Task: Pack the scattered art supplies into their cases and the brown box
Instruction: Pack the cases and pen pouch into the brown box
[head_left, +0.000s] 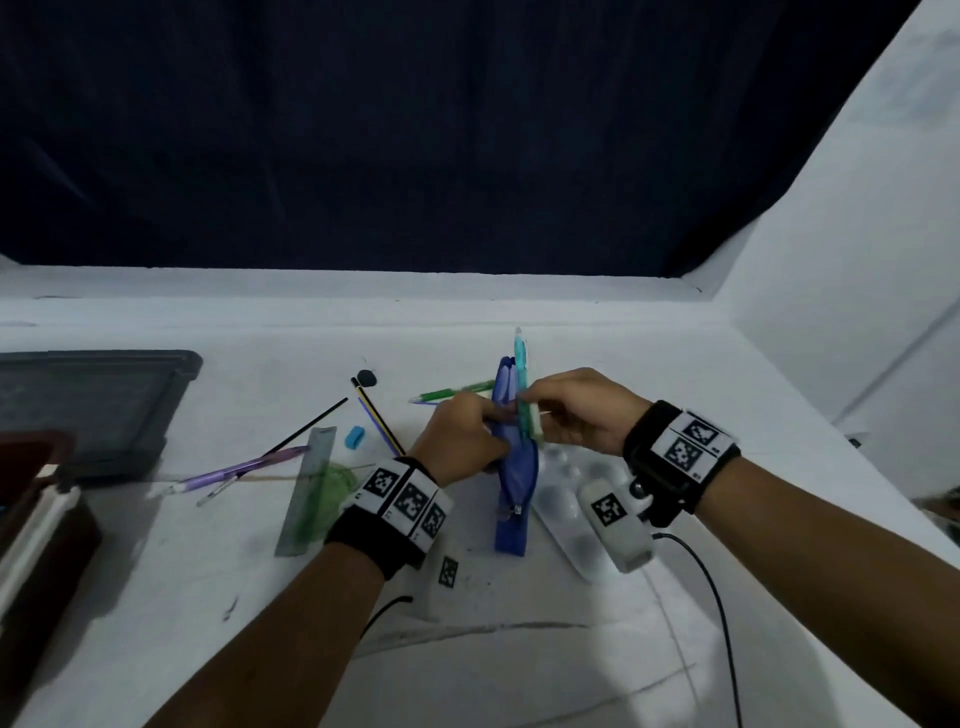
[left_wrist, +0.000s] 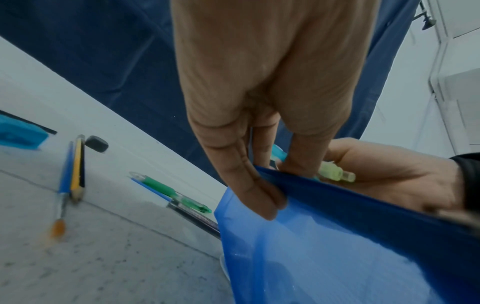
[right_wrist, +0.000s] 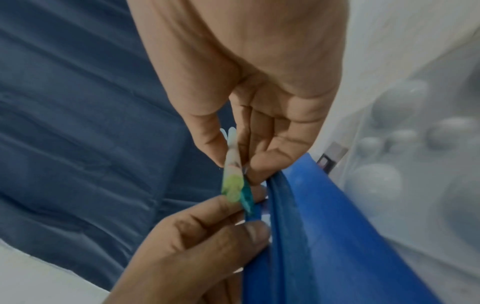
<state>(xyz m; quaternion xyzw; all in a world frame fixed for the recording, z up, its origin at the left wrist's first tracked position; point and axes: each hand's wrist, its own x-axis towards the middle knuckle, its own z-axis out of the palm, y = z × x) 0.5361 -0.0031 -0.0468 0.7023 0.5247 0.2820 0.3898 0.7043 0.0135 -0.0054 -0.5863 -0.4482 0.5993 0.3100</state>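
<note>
The left hand (head_left: 460, 439) pinches the blue pouch's (head_left: 514, 499) open edge above the tabletop (head_left: 519, 649); the right hand's (head_left: 582, 410) grip clasps 2 pens (head_left: 523, 395) at its mouth.

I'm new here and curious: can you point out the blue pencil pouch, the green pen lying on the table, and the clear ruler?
blue pencil pouch (head_left: 511, 480): head view, its middle panel.
green pen (head_left: 454, 393): head view, mid-barrel.
clear ruler (head_left: 307, 488): head view, its centre.

Looks like a staged recording booth rather than a lived-in room: white-covered table (head_left: 519, 649), dark blue curtain (head_left: 415, 130) hung behind, plain white side panel (head_left: 857, 260), tag-marked wristbands (head_left: 400, 499) with cables
</note>
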